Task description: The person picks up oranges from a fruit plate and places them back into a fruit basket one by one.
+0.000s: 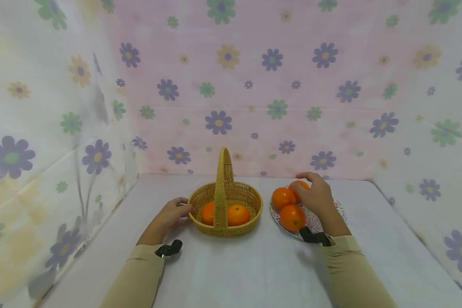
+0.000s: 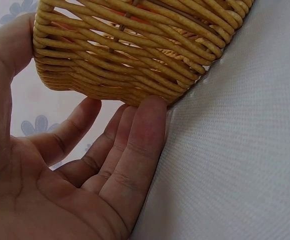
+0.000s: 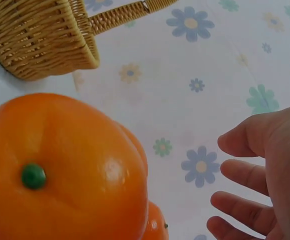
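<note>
A yellow wicker basket (image 1: 235, 231) with a tall arched handle stands in the middle of the table, with two oranges (image 1: 238, 215) inside. My left hand (image 1: 172, 214) holds its left side, the thumb at the rim and the fingertips against the woven outer wall (image 2: 120, 55). To the right, three oranges sit on a patterned plate (image 1: 318, 222): a front one (image 1: 292, 218), a left one (image 1: 282, 198) and a back one (image 1: 299, 189). Over the back orange is my right hand (image 1: 317, 194), its fingers spread and apart from the fruit in the right wrist view.
A white cloth covers the table (image 1: 235, 273). Floral fabric walls (image 1: 250, 94) rise at the back and on both sides. The basket's handle (image 1: 220, 192) stands upright between the two oranges in it. Dark wrist-camera mounts (image 1: 315, 236) stick out at both cuffs.
</note>
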`<state>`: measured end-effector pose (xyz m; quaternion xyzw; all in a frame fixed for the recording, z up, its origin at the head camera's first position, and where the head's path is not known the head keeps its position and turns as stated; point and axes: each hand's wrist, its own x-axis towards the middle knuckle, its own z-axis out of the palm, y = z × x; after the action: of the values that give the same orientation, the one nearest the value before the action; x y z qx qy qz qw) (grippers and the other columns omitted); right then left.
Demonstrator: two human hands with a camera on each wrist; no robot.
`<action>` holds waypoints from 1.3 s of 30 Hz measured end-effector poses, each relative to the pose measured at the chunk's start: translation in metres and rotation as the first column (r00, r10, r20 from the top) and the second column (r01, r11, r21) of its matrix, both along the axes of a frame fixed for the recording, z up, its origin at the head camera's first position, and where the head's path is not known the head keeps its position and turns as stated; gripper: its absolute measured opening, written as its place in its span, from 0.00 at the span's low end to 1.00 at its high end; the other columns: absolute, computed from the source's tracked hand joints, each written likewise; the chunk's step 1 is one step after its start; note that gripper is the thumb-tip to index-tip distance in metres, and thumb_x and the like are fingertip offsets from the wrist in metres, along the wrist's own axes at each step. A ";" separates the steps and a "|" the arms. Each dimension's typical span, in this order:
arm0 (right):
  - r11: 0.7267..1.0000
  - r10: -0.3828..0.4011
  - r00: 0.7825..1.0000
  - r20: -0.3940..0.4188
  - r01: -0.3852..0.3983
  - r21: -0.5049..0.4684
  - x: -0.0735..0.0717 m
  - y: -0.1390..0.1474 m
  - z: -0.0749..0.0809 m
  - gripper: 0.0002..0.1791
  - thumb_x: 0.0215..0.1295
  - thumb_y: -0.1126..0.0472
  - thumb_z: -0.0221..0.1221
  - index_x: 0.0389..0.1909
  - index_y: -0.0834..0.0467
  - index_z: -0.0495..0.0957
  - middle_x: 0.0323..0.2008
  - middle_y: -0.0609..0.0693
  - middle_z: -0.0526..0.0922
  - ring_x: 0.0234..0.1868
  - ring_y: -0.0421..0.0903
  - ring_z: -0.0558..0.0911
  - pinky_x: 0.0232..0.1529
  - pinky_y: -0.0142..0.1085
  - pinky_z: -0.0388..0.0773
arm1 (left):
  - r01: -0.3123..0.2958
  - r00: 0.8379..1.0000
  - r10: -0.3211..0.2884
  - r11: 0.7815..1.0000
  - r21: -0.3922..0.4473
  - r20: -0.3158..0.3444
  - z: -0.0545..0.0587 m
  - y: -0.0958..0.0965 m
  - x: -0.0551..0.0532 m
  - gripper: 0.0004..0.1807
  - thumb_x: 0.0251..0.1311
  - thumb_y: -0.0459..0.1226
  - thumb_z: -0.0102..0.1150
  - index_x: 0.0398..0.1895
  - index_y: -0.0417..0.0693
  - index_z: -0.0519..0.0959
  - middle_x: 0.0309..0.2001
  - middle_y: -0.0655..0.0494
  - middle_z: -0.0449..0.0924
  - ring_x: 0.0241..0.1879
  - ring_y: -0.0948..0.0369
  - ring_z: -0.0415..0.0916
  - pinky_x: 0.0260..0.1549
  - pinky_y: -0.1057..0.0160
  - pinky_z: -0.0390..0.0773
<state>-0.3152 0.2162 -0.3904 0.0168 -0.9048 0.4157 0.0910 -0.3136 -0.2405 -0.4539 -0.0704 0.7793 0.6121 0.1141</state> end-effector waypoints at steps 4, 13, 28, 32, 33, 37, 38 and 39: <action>1.000 -0.019 1.000 -0.006 0.019 0.014 -0.002 0.007 -0.004 0.25 0.73 0.48 0.57 0.67 0.53 0.74 0.76 0.63 0.65 0.76 0.68 0.63 0.69 0.69 0.66 | 0.000 1.000 0.000 1.000 0.005 -0.009 0.000 0.000 0.000 0.26 0.66 0.41 0.60 0.64 0.40 0.70 0.57 0.42 0.78 0.52 0.52 0.81 0.51 0.56 0.87; 1.000 -0.021 1.000 0.023 0.020 0.023 -0.005 0.019 -0.012 0.27 0.73 0.48 0.55 0.70 0.53 0.72 0.76 0.65 0.63 0.75 0.69 0.62 0.68 0.68 0.68 | -0.007 1.000 0.007 1.000 0.004 -0.008 -0.002 0.001 0.000 0.26 0.65 0.42 0.61 0.63 0.40 0.70 0.58 0.42 0.77 0.52 0.53 0.81 0.52 0.54 0.87; 0.999 -0.003 0.992 0.125 -0.003 0.047 -0.016 0.028 -0.027 0.34 0.75 0.48 0.54 0.79 0.52 0.61 0.80 0.64 0.56 0.79 0.70 0.56 0.71 0.72 0.59 | -0.016 1.000 0.016 1.000 -0.009 0.000 0.001 0.002 0.002 0.26 0.65 0.42 0.61 0.63 0.42 0.71 0.60 0.42 0.76 0.53 0.52 0.80 0.53 0.54 0.87; 0.999 0.020 0.989 0.147 -0.026 0.036 -0.020 0.030 -0.033 0.36 0.74 0.47 0.55 0.79 0.52 0.60 0.80 0.62 0.56 0.79 0.70 0.55 0.71 0.74 0.58 | -0.016 1.000 0.016 1.000 -0.008 -0.003 0.000 0.002 0.001 0.25 0.65 0.42 0.60 0.63 0.41 0.71 0.60 0.42 0.77 0.53 0.52 0.81 0.52 0.55 0.87; 0.999 0.030 0.988 0.153 -0.035 0.034 -0.020 0.031 -0.035 0.36 0.74 0.47 0.55 0.79 0.52 0.59 0.81 0.62 0.56 0.79 0.70 0.55 0.70 0.74 0.58 | -0.016 1.000 0.016 1.000 -0.007 -0.003 0.000 0.002 0.001 0.25 0.65 0.42 0.60 0.62 0.41 0.72 0.59 0.42 0.77 0.53 0.52 0.81 0.52 0.55 0.87; 0.997 0.065 0.983 0.169 -0.072 0.035 -0.020 0.032 -0.039 0.38 0.74 0.47 0.56 0.80 0.51 0.58 0.81 0.61 0.55 0.79 0.69 0.55 0.70 0.75 0.57 | -0.013 1.000 0.013 1.000 -0.007 -0.005 0.000 0.002 0.000 0.25 0.65 0.41 0.60 0.62 0.41 0.71 0.59 0.41 0.77 0.53 0.52 0.81 0.51 0.55 0.87; 0.996 0.075 0.982 0.175 -0.082 0.031 -0.020 0.032 -0.039 0.38 0.74 0.47 0.56 0.81 0.51 0.57 0.81 0.61 0.55 0.79 0.70 0.55 0.70 0.75 0.57 | -0.013 1.000 0.013 1.000 -0.007 -0.005 0.000 0.002 0.000 0.25 0.65 0.41 0.60 0.62 0.41 0.71 0.59 0.41 0.77 0.53 0.51 0.81 0.51 0.55 0.87; 0.996 0.083 0.980 0.179 -0.090 0.029 -0.020 0.032 -0.040 0.38 0.73 0.47 0.57 0.81 0.50 0.57 0.81 0.61 0.55 0.79 0.70 0.55 0.69 0.75 0.58 | -0.013 1.000 0.013 1.000 -0.008 -0.004 0.000 0.002 0.000 0.25 0.65 0.41 0.60 0.62 0.41 0.71 0.60 0.41 0.76 0.53 0.51 0.81 0.52 0.55 0.87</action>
<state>-0.3351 0.2479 -0.4302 0.0206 -0.9153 0.4022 -0.0087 -0.3134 -0.2383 -0.4538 -0.0748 0.7815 0.6099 0.1082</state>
